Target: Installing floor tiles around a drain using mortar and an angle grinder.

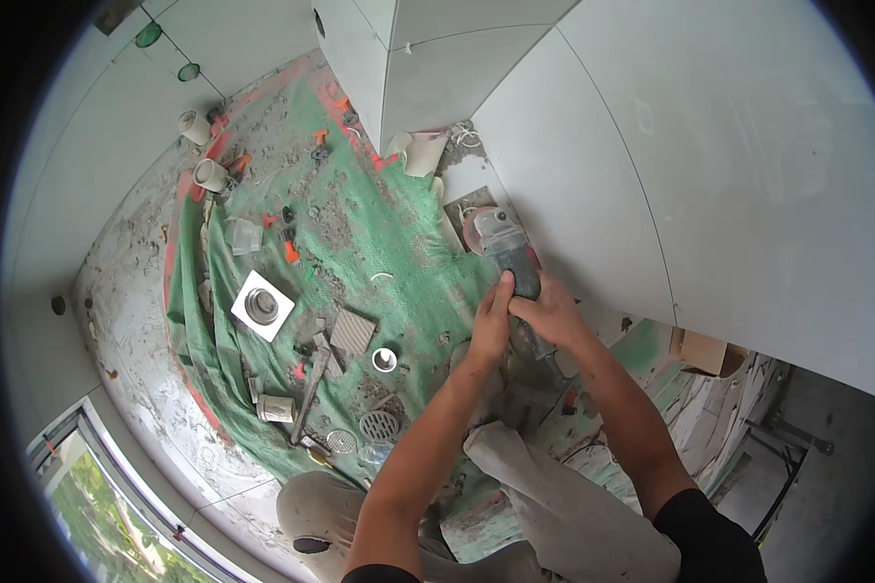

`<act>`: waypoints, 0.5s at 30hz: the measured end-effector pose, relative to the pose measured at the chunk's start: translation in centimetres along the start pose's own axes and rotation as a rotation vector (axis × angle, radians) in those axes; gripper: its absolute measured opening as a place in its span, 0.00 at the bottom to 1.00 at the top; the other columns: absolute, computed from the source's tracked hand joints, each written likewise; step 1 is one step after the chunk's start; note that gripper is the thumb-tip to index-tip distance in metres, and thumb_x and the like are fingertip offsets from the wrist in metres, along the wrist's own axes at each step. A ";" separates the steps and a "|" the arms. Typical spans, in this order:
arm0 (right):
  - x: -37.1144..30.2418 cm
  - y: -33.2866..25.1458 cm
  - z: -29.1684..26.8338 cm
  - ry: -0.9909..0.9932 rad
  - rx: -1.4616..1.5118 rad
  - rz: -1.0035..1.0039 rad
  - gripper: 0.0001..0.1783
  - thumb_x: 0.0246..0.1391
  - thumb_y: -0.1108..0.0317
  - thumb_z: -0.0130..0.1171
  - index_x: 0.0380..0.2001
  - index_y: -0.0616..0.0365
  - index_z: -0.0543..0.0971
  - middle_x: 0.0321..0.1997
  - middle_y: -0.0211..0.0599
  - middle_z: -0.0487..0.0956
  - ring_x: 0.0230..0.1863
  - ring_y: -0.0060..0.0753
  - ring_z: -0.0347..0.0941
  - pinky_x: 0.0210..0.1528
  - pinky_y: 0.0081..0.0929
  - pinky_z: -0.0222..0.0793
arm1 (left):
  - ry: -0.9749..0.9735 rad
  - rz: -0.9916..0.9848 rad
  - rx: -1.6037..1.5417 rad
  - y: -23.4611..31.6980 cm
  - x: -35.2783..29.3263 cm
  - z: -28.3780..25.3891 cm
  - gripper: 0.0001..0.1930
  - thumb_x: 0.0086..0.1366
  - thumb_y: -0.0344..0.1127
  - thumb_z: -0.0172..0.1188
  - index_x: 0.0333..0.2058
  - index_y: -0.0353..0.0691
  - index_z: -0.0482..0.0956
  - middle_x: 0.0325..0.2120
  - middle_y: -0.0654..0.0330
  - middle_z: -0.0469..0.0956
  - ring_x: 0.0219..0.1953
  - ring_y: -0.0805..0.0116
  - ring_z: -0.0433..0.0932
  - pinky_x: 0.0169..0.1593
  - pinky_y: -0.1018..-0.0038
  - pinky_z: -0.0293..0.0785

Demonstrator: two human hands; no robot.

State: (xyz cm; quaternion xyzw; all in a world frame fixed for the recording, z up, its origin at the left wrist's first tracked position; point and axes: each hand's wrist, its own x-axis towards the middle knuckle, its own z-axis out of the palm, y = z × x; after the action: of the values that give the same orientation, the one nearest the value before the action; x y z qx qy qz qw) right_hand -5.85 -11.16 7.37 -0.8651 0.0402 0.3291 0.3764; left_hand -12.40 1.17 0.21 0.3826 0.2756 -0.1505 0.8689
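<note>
An angle grinder (515, 257) with a grey metal head and dark body is in both my hands, right of the middle. My right hand (551, 313) wraps round the body from the right. From the left, my left hand (493, 324) closes on the same body, its fingers up near the head. The reddish disc (472, 231) sits at a small square cut-out (473, 204) in the floor beside the wall. Whether the disc touches the tile or is spinning, I cannot tell.
Dusty green sheeting (408, 262) covers the floor. On it lie a white square drain (262, 305), a hammer (311, 389), a ribbed tile piece (353, 331), a round grate (379, 426) and a white pipe ring (385, 360). A tiled wall (603, 165) rises close on the right. An open cardboard box (700, 352) stands beyond my right arm.
</note>
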 end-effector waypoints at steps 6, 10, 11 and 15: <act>1.4 -1.2 0.2 -0.012 0.091 0.081 0.28 0.53 0.55 0.73 0.45 0.71 0.81 0.33 0.47 0.86 0.28 0.39 0.86 0.31 0.40 0.82 | -0.008 -0.097 -0.016 0.5 1.3 -0.5 0.37 0.84 0.67 0.54 0.61 0.33 0.86 0.49 0.59 0.86 0.52 0.69 0.80 0.60 0.72 0.74; 1.6 -2.2 0.2 -0.048 0.095 0.100 0.27 0.54 0.56 0.73 0.44 0.72 0.80 0.32 0.46 0.86 0.28 0.37 0.87 0.32 0.39 0.82 | 0.000 -0.037 -0.029 -0.1 2.1 -0.9 0.35 0.83 0.68 0.54 0.55 0.35 0.87 0.44 0.62 0.85 0.47 0.73 0.80 0.48 0.73 0.79; 1.8 -2.2 0.1 -0.023 0.093 0.102 0.27 0.54 0.56 0.73 0.45 0.72 0.80 0.32 0.45 0.86 0.28 0.37 0.86 0.31 0.38 0.82 | -0.005 -0.036 -0.032 0.3 2.0 -0.6 0.35 0.83 0.68 0.54 0.55 0.35 0.87 0.44 0.62 0.85 0.47 0.73 0.80 0.48 0.73 0.79; 1.5 -2.2 -0.1 -0.023 0.107 0.097 0.27 0.54 0.57 0.73 0.45 0.72 0.80 0.32 0.44 0.86 0.27 0.37 0.86 0.31 0.38 0.81 | 0.002 -0.095 -0.067 1.3 1.2 0.0 0.34 0.83 0.67 0.54 0.51 0.36 0.87 0.42 0.64 0.85 0.46 0.73 0.80 0.50 0.73 0.78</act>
State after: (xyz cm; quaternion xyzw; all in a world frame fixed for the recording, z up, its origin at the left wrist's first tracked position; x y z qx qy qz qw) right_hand -3.93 -9.36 7.85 -0.8370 0.0955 0.3543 0.4059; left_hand -10.81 2.01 0.26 0.3400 0.2993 -0.1818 0.8728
